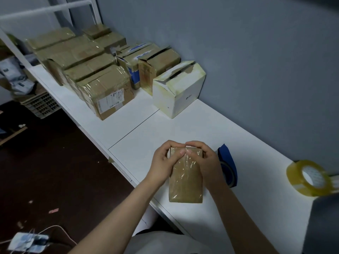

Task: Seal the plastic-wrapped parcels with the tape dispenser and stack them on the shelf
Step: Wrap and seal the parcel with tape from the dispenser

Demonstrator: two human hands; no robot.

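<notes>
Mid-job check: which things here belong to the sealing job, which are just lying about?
Job: plastic-wrapped parcel, gripped by left hand and right hand; blue tape dispenser; taped boxes.
Lying about: clear tape roll; plastic crate; power strip.

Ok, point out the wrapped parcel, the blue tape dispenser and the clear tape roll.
parcel [185,182]: head view, middle of its wrapped top face.
blue tape dispenser [229,162]: head view, its blue side plate.
clear tape roll [295,180]: head view, yellowish outer band.

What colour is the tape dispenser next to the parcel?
The tape dispenser is blue; the head view shows it best.
</notes>
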